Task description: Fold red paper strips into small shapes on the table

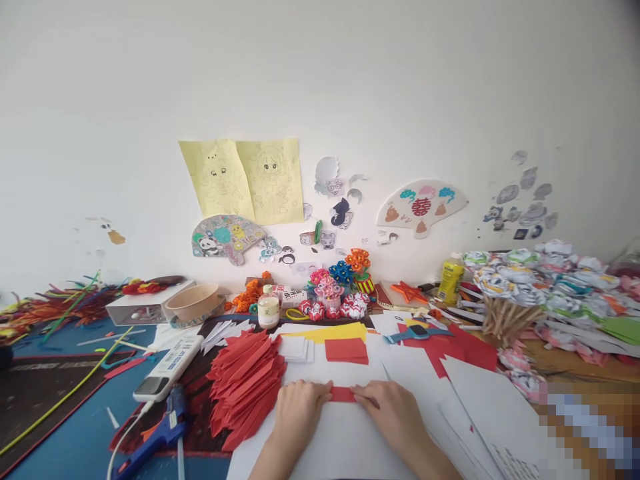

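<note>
A small red paper strip [343, 395] lies on the white paper [345, 440] right in front of me. My left hand [303, 403] grips its left end between thumb and fingers. At the right end, my right hand [385, 407] pinches it the same way. Just beyond my hands rests a stack of red paper rectangles [346, 350]. To its left is a small pile of white paper slips [296, 349]. A large heap of folded red paper pieces [245, 383] spreads out left of my left hand.
A blue glue gun [160, 437] and a white power strip [170, 365] with its cord lie at left. A blue watch [419, 332] rests on red sheets behind my right hand. Paper flowers [515, 287] on sticks crowd the right; a small bottle [269, 308] stands at the back.
</note>
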`<action>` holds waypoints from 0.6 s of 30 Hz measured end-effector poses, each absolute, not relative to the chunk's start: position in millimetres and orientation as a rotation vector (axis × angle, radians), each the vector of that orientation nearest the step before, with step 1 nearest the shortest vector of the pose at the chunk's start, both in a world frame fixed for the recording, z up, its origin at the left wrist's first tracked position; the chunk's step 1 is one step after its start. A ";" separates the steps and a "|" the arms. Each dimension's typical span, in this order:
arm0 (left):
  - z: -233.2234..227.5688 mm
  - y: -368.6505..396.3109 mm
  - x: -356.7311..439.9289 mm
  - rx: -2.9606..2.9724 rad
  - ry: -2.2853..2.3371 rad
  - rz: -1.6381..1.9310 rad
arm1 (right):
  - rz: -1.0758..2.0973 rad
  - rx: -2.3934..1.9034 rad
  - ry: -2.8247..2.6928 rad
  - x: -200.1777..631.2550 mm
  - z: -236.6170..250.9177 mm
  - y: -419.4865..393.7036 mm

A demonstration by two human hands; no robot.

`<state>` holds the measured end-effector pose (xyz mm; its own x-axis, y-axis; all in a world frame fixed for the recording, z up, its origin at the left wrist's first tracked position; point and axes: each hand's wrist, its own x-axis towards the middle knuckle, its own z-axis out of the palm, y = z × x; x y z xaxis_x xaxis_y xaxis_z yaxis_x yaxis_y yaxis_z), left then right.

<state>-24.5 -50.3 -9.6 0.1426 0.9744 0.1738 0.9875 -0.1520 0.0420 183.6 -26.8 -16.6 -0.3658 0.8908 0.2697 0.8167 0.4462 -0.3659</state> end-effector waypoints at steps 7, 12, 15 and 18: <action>-17.2 -51.9 -24.7 -2.303 -1.797 -0.293 | 0.131 -1.439 -2.242 139.2 12.7 6.7; -21.1 -50.9 -28.2 -2.351 -1.710 -0.320 | 0.305 -1.162 -2.444 63.6 30.3 42.6; -24.6 -49.6 -29.7 -2.355 -1.708 -0.347 | 0.362 -1.120 -2.514 40.2 27.3 52.8; -26.0 -47.9 -30.5 -2.356 -1.708 -0.357 | 0.405 -1.097 -2.542 37.3 24.7 57.8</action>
